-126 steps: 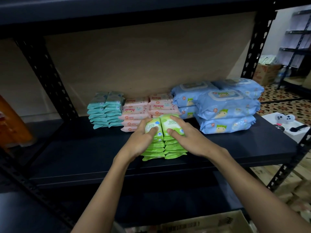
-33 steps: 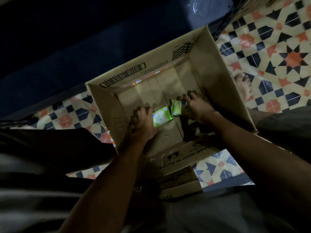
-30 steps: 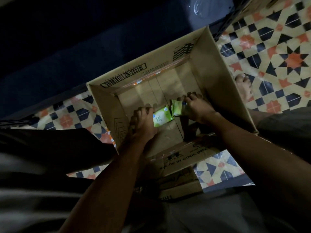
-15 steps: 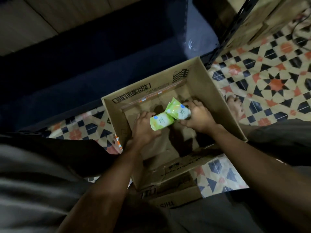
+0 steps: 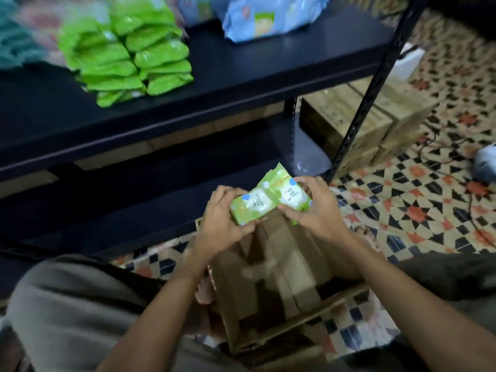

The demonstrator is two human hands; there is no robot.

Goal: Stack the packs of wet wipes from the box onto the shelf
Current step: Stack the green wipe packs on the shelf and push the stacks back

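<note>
**Carrying two green packs up to the shelf**

While both packs are clear of the box (image 5: 271, 299), the step in hand looks to be the lift to the shelf (image 5: 241, 68), and it goes best if the pair travels as one. The left hand (image 5: 222, 224) has its fingers curled round the left pack (image 5: 251, 206), thumb underneath; the right hand (image 5: 314, 210) curls round the right pack (image 5: 288, 193), whose sealed end sticks up past the fingers. The two packs touch edge to edge, held above the open box and below the shelf's front lip.

A good move would keep them pressed together and level, so neither slips from the soft wrapping. The green stacks (image 5: 128, 52) already on the shelf sit in two columns side by side, so each hand can lay its pack flat on its own column, labels up, edges squared with the packs below. Blue packs (image 5: 268, 20) lie just to the right; the carrying arms should stay clear of them. The frame is blurred, so finer detail of the grip cannot be told.
</note>
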